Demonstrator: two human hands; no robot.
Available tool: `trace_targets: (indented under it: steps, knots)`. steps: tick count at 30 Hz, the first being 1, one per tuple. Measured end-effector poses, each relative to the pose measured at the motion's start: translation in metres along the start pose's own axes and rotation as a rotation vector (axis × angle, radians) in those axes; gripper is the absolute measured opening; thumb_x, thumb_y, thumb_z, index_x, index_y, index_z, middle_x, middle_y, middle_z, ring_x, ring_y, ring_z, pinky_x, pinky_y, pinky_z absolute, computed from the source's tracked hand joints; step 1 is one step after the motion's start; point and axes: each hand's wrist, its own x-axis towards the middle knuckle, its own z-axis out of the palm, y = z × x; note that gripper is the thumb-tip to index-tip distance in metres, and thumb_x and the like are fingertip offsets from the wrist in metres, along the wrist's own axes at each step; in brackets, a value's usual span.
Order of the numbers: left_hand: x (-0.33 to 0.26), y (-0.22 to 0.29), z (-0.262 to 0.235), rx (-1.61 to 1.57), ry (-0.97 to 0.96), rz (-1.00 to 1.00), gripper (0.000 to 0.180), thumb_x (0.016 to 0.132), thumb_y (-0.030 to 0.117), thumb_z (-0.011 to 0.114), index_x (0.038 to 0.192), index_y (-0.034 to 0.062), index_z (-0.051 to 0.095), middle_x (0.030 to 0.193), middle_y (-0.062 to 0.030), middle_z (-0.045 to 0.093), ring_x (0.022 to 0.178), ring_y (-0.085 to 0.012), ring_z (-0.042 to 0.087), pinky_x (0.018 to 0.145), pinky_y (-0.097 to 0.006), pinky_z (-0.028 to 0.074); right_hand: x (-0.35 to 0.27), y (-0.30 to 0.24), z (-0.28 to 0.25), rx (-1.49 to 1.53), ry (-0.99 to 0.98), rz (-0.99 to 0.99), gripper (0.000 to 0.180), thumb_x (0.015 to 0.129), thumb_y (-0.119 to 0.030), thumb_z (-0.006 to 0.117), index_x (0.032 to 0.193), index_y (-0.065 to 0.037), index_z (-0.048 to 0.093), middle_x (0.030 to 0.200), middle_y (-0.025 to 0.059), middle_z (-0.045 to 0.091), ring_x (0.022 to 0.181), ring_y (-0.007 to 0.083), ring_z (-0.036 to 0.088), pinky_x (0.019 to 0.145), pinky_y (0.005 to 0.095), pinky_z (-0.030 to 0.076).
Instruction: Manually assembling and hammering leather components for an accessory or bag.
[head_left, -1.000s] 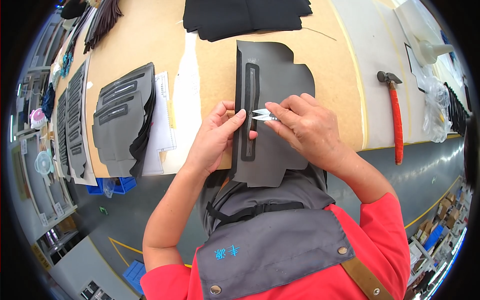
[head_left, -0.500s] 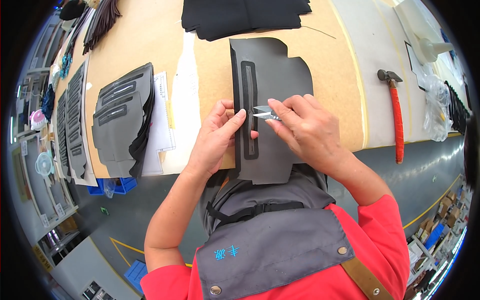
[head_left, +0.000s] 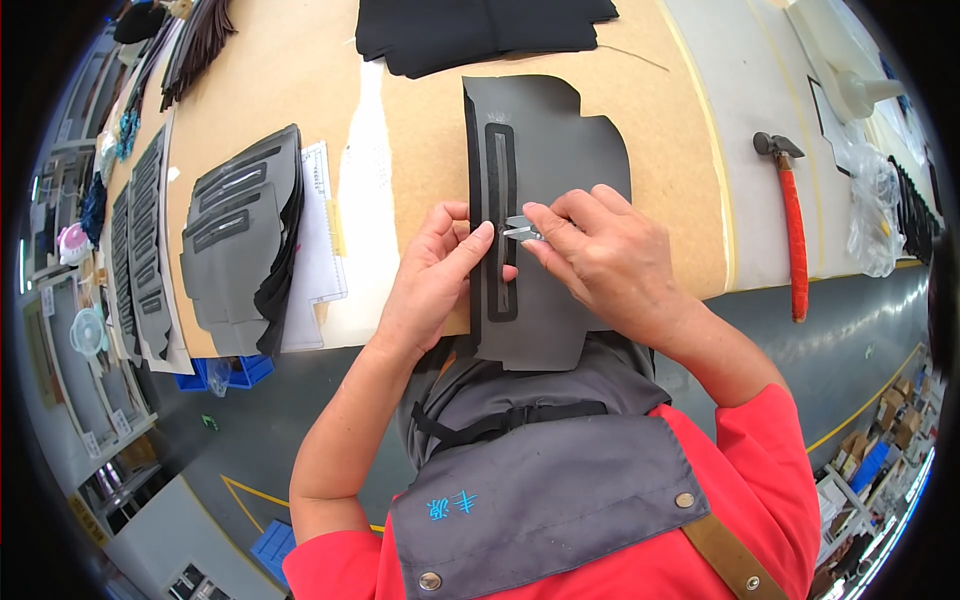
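A dark grey sheet panel (head_left: pixel 560 160) lies over the near table edge, its lower end above my lap. A long slot with a black border (head_left: pixel 509 300) runs down its left part. My left hand (head_left: pixel 442 262) grips the panel's left edge, thumb on top and other fingers underneath. One fingertip shows through the slot. In my right hand (head_left: pixel 610 250) is a pair of thread snips (head_left: pixel 522 229), held between thumb and fingers. Their blades point left, with the tips at the middle of the slot. My right fingers cover the rest of the snips.
A stack of black pieces (head_left: pixel 485 35) lies at the far side of the table (head_left: pixel 420 140). Grey slotted panels (head_left: pixel 240 270) are piled on the left, over white paper sheets (head_left: pixel 318 230). A red-handled hammer (head_left: pixel 792 230) and a clear plastic bag (head_left: pixel 875 220) lie on the right.
My right hand has shifted slightly left, and its fingers now cover more of the snips' blades. My left hand keeps the same hold on the panel.
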Motion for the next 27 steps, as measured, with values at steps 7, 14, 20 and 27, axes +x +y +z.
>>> trace_targets:
  steps: [7, 14, 20, 27]
  knots:
    - [0.001, -0.002, 0.001, -0.006, 0.001, 0.01, 0.023, 0.107, 0.02, 0.059, 0.124, 0.0058, 0.052, 0.104, -0.0077, 0.066, 0.085, -0.0149, 0.071, 0.072, -0.028, 0.059, -0.001, 0.002, 0.002, -0.043, 0.009, -0.038, 0.027, 0.083, -0.018, 0.081, 0.108, -0.009, 0.076, 0.087, -0.0008, 0.064, 0.076, 0.0172, 0.059, 0.061, 0.0313, 0.05]
    - [0.004, -0.003, -0.001, 0.033, 0.02, 0.005, 0.022, 0.106, 0.023, 0.061, 0.124, 0.0098, 0.056, 0.107, -0.0054, 0.066, 0.086, -0.0153, 0.073, 0.07, -0.027, 0.062, -0.003, 0.013, 0.001, -0.013, 0.024, -0.042, 0.025, 0.082, -0.017, 0.081, 0.106, -0.01, 0.076, 0.084, 0.0008, 0.064, 0.071, 0.019, 0.057, 0.061, 0.0318, 0.05]
    - [0.005, -0.002, -0.001, -0.027, 0.017, -0.015, 0.017, 0.106, 0.021, 0.062, 0.116, 0.0077, 0.061, 0.099, -0.0025, 0.069, 0.084, -0.0128, 0.073, 0.067, -0.027, 0.062, 0.018, 0.025, 0.015, 1.016, 0.049, 0.55, 0.023, 0.097, -0.028, 0.073, 0.095, -0.006, 0.073, 0.074, -0.0051, 0.057, 0.071, 0.0059, 0.051, 0.061, 0.0262, 0.042]
    - [0.007, -0.015, -0.022, -0.612, -0.076, -0.128, 0.014, 0.106, 0.018, 0.059, 0.111, 0.006, 0.063, 0.099, -0.0037, 0.068, 0.091, -0.0164, 0.07, 0.082, -0.032, 0.059, 0.018, 0.029, 0.028, 1.024, 0.038, 0.611, 0.055, 0.104, -0.044, 0.064, 0.067, -0.006, 0.05, 0.064, -0.0051, 0.043, 0.064, 0.0041, 0.039, 0.056, 0.0262, 0.032]
